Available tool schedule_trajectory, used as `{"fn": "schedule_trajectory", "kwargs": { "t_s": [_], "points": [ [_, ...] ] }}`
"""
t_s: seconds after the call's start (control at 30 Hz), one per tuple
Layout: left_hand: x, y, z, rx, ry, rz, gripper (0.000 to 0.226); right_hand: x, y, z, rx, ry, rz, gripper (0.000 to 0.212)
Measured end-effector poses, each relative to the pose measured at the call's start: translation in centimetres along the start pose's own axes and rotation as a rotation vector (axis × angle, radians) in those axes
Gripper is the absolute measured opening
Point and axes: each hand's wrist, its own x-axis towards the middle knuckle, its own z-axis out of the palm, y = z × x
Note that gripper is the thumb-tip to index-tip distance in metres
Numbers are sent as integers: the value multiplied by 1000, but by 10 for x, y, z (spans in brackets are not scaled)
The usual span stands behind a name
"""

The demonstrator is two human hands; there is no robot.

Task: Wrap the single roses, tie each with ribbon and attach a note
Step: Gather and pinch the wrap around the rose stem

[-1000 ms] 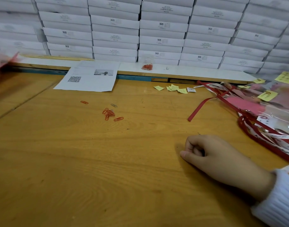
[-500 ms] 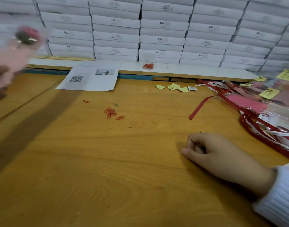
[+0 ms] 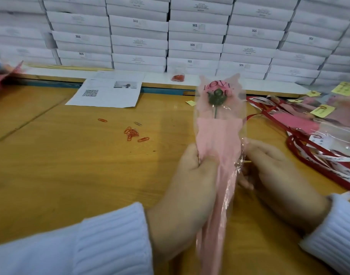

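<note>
Above the bench (image 3: 70,175), the rose (image 3: 217,90) stands upright in a pink-and-clear sleeve (image 3: 217,135) printed "LOVE YOU", the lettering partly hidden by the bloom. The left hand (image 3: 188,185) grips the sleeve's left side with curled fingers; the right hand (image 3: 279,175) curls its fingers round the right edge. Behind, stacked white boxes (image 3: 138,32) read "SGS". A sheet with a QR code (image 3: 108,94), orange paper clips (image 3: 132,132), red ribbons (image 3: 309,147) and yellow notes (image 3: 323,111) lie around.

Both forearms, in white ribbed sleeves (image 3: 102,245), reach forward and meet at centre — the left grip (image 3: 190,185) curls round the wrapped rose (image 3: 217,139), the right grip (image 3: 279,175) pinches its right edge, fingers tucked inward.
</note>
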Motion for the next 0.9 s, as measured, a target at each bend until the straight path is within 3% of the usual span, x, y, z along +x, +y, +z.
{"fn": "schedule_trajectory", "kwargs": {
  "t_s": [0.13,0.37,0.5,0.63,0.77,0.9],
  "points": [
    [7,-4,2,98,65,-4,21,4,4,-4,205,14,-8,32],
    [11,-7,-5,175,71,-66,19,1,7,-6,26,-216,54,25],
    [10,0,-10,237,22,-77,32,1,5,-7,0,-150,58,36],
    [15,0,-20,324,-46,-120,35,0,5,-11,-38,-100,45,22],
    [19,1,-27,105,-109,-248,14,-2,6,-9,-64,-60,67,7],
    [21,1,-28,-215,-152,-415,11,0,5,-10,3,55,83,19]
  ]
}}
